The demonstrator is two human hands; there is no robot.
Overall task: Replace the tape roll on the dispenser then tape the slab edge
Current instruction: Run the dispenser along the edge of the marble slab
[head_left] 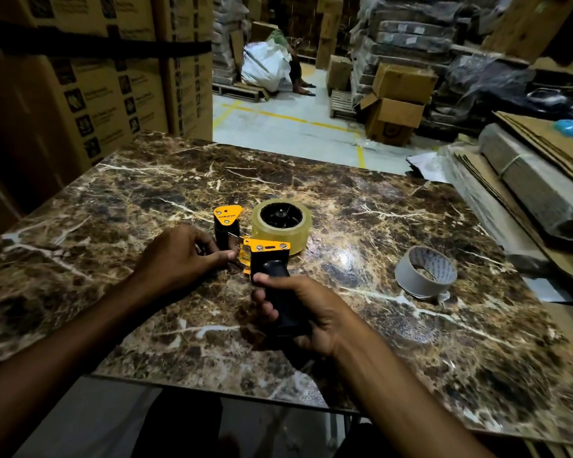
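Note:
An orange and black tape dispenser (245, 239) lies on its side on the brown marble slab (113, 200). A full roll of clear tape (282, 223) sits on its hub. My right hand (305, 312) is closed around the black handle. My left hand (182, 259) pinches at the dispenser's front, between the black roller and the orange plate; whether it holds the tape end I cannot tell. An empty grey cardboard core (425, 271) lies on the slab to the right, apart from both hands.
Stacked cartons (96, 77) stand at the left. Flat cardboard and wrapped slabs (526, 180) pile up at the right. Beyond the slab's far edge is a floor aisle (288, 127) where a person (298, 67) sits by a white sack.

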